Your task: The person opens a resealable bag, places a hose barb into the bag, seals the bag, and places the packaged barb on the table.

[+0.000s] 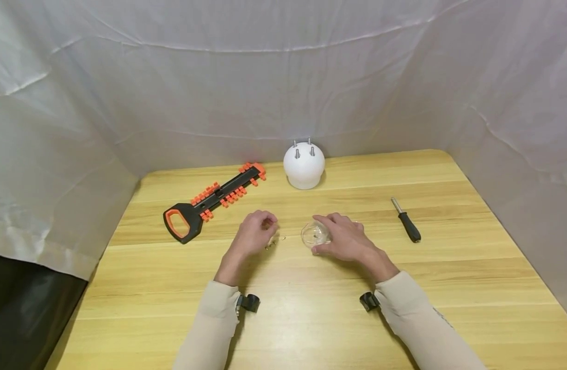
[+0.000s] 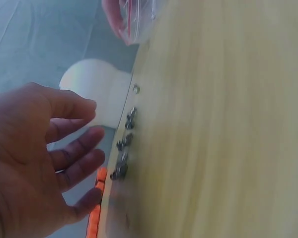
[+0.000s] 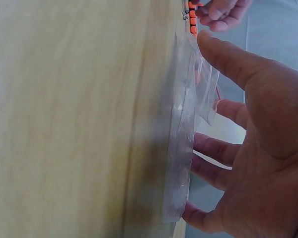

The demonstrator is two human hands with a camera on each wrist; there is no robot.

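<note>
My right hand [image 1: 345, 239] holds a clear zip-lock plastic bag [image 1: 314, 235] just above or on the table, thumb on one edge and fingers along the other. In the right wrist view the bag [image 3: 181, 144] bulges open, with a red seal line. Something small and dark shows inside it in the head view. My left hand [image 1: 257, 231] hovers beside a short row of small metal screws [image 1: 272, 243], fingers loosely bent. In the left wrist view nothing shows between its fingertips, and the screws [image 2: 124, 144] lie on the tabletop past them.
A white round object [image 1: 304, 165] with several metal bolts upright on top stands at the back. To the left lies a black tool holder [image 1: 227, 187] with orange clips and a handle. A black-handled screwdriver [image 1: 408, 223] lies on the right. Grey cloth [image 1: 283, 77] encloses the table.
</note>
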